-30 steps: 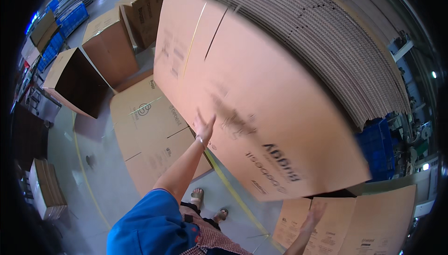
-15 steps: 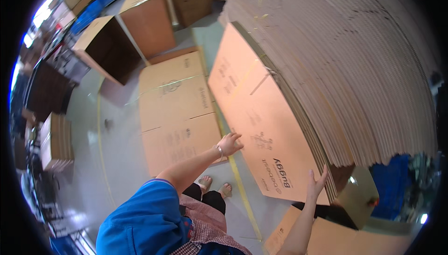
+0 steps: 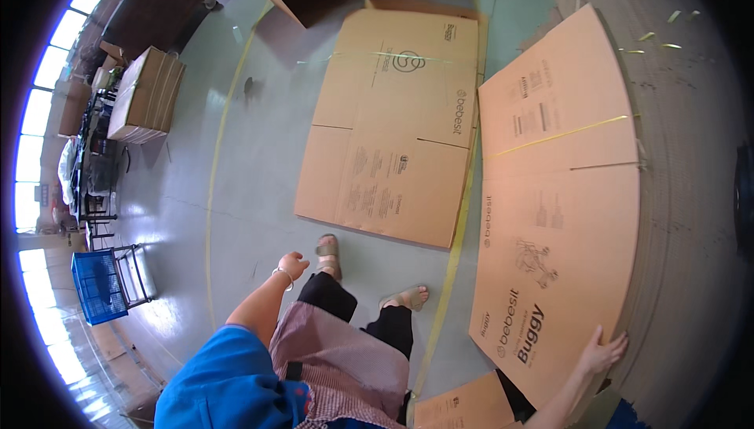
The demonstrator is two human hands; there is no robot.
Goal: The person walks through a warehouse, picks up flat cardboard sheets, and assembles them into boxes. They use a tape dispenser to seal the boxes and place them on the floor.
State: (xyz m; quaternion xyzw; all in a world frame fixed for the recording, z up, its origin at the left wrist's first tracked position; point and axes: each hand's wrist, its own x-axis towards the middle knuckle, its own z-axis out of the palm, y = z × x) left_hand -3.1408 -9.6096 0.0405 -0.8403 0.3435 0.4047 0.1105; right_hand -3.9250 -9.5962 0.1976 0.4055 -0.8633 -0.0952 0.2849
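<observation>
Material: brown corrugated cardboard, one big flattened carton sheet [image 3: 561,217] at the right of the frame, lying on top of a tall stack of sheets [image 3: 691,193].
Right hand [image 3: 601,353]: lower right; your fingers curl over the sheet's near corner, gripping its edge.
Left hand [image 3: 292,265]: lower centre, hanging free above the grey floor [image 3: 236,193], fingers loosely bent, holding nothing.
Handling: probably light but wide and floppy; it bows if carried by one corner. Edges can cut.
Hold: take two opposite edges, mid-length, near the yellow strap [image 3: 561,134].
Nearby: a second flat carton [image 3: 397,122] lies on the floor, top centre, apart from the stack.
</observation>
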